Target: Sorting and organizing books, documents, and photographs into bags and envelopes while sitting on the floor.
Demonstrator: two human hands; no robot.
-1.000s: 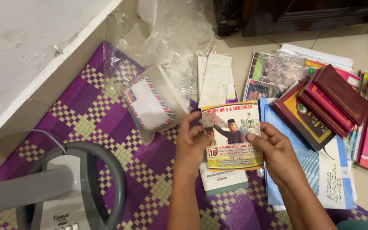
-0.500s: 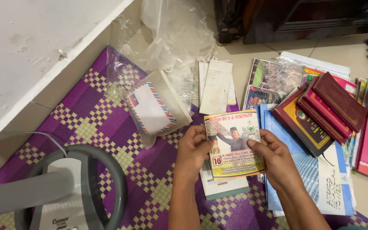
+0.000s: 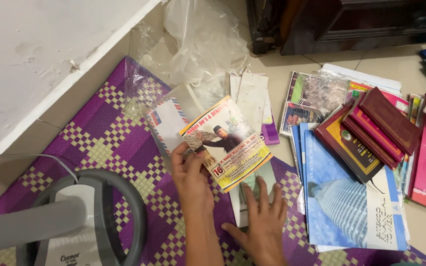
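My left hand (image 3: 192,172) grips the lower left corner of a colourful printed leaflet (image 3: 230,140) with a yellow edge and a portrait, tilted over the purple checked mat (image 3: 99,133). Spread flat with fingers apart, my right hand (image 3: 260,216) rests on a pale booklet (image 3: 252,189) lying on the mat under the leaflet. Just behind the leaflet lies an airmail-striped envelope in a clear plastic sleeve (image 3: 166,120).
A grey fan base (image 3: 82,221) fills the lower left. Crumpled clear plastic (image 3: 203,42) lies by the white wall. Stacked maroon books (image 3: 375,130) sit on a blue book (image 3: 351,202) at right, with more books beyond. Dark wooden furniture (image 3: 341,22) stands behind.
My right hand let go of the leaflet and dropped flat onto the booklet below. My left hand alone now holds the leaflet, turned at a slant. The view has moved closer.
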